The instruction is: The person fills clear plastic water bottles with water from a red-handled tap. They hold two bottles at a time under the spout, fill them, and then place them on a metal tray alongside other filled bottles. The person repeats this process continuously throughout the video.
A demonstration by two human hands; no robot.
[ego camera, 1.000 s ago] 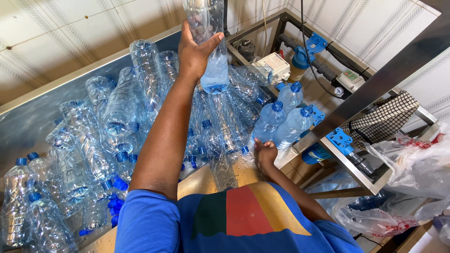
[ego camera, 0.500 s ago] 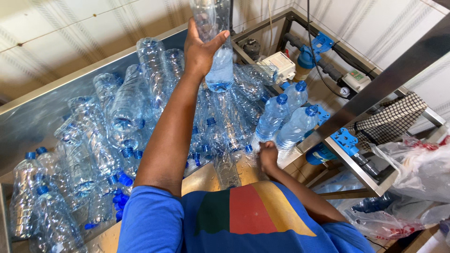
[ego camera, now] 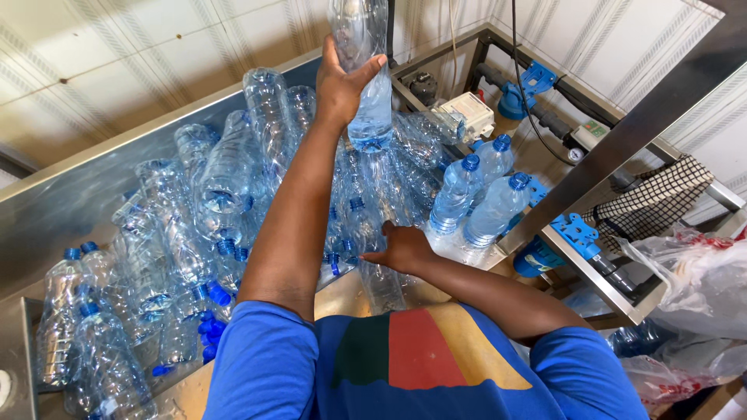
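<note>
A clear plastic bottle (ego camera: 364,54) is held high above the pile, upside down, with its blue label band at the lower end. The left hand (ego camera: 342,82) is closed around its middle, the thumb on one side and the fingers on the other, and the arm is stretched far forward. Under it lies a big pile of empty bottles (ego camera: 226,202) with blue caps, heaped on a steel table (ego camera: 70,202) that has a raised back wall. The right hand (ego camera: 405,249) is low and near the body; it rests with bent fingers on a clear bottle (ego camera: 383,284) that lies at the front edge of the pile, but I cannot tell whether it grips it. Just to the right, three upright bottles (ego camera: 478,194) with blue caps stand close together. Behind them is a metal frame (ego camera: 622,140) with blue fittings, pipes and a small white box. A checked cloth (ego camera: 654,198) hangs on this frame, and plastic bags (ego camera: 700,280) lie at the far right.
</note>
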